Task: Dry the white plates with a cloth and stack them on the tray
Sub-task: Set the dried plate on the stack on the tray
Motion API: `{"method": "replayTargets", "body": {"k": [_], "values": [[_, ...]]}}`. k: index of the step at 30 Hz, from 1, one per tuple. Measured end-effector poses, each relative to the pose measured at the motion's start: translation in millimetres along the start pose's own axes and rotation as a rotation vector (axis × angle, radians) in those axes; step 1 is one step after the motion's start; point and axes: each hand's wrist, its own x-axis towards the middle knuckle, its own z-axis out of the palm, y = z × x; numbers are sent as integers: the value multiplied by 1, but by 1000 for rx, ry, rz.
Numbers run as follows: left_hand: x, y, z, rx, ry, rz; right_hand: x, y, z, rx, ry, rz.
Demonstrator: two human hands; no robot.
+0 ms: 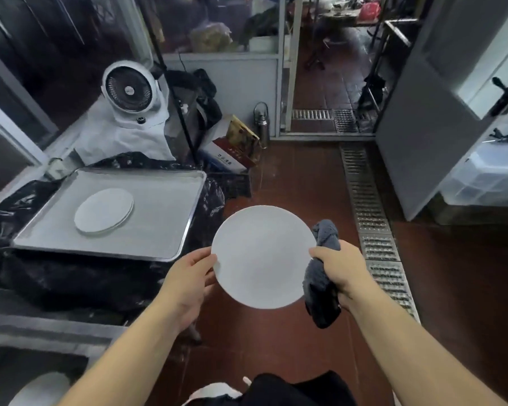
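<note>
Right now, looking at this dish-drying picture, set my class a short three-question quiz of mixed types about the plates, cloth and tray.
1. True or false: the tray is bare.
2. Which of the hands grips the grey cloth? A) left hand B) right hand
3. Fill in: the held plate hangs over the red ____.

Key:
1. False: a stack of white plates lies on it.
2. B; the left hand pinches the plate's rim.
3. floor

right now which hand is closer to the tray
Left. The left hand grips the held plate just off the tray; the right hand is across the plate.
</note>
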Motion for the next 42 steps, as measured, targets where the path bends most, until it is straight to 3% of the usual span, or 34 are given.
{"method": "replayTargets", "body": {"k": [10,24,33,42], "values": [[101,31,78,63,-121,-50,88,-23,-43,-45,96,78],[278,126,96,77,-273,-54,235,-133,23,-258,214,36],[347,166,82,-77,-65,-55,344,-198,98,-539,100,-52],[382,190,55,-254,308,-71,447,-251,192,-708,-264,-129]]}}
